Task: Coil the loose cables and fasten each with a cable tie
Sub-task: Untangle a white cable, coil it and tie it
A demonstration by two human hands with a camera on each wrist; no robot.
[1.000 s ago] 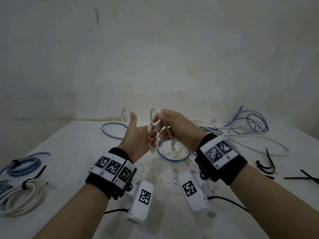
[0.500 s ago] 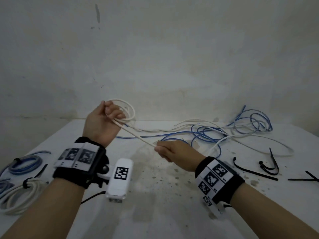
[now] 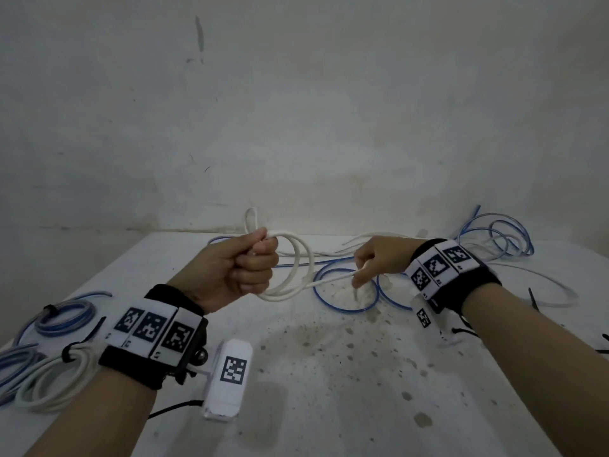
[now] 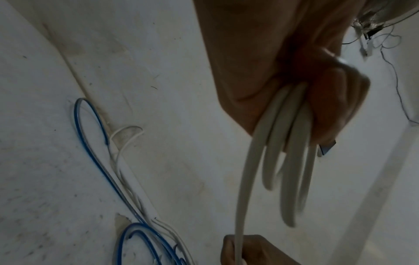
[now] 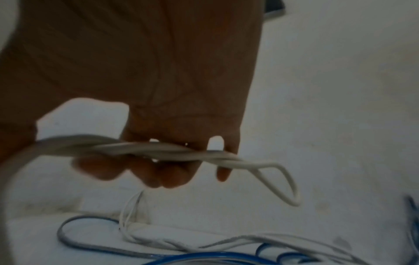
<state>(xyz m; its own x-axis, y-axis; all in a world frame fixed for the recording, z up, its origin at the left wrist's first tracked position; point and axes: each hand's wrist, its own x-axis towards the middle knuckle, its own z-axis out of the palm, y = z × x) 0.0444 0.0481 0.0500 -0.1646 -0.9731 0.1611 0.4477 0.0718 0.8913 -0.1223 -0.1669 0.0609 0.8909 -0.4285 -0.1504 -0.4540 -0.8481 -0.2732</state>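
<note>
My left hand (image 3: 255,263) is a fist that grips several loops of the white cable (image 3: 298,270) above the table (image 3: 329,400). In the left wrist view the loops (image 4: 281,148) hang from the curled fingers (image 4: 335,100). A straight strand runs right from the coil to my right hand (image 3: 357,275), which pinches it. The right wrist view shows that cable (image 5: 158,150), blurred, crossing between thumb and curled fingers (image 5: 172,177). A loose blue cable (image 3: 346,306) lies on the table under the right hand.
A tangle of loose blue and white cables (image 3: 494,235) lies at the back right. Black cable ties (image 3: 534,300) lie at the right edge. Tied blue coil (image 3: 62,316) and tied white coil (image 3: 49,377) sit at the left. A wall stands behind the table.
My left hand has moved right and down with the coil, which now hangs as full loops. My right hand has moved right and up along the white strand.
</note>
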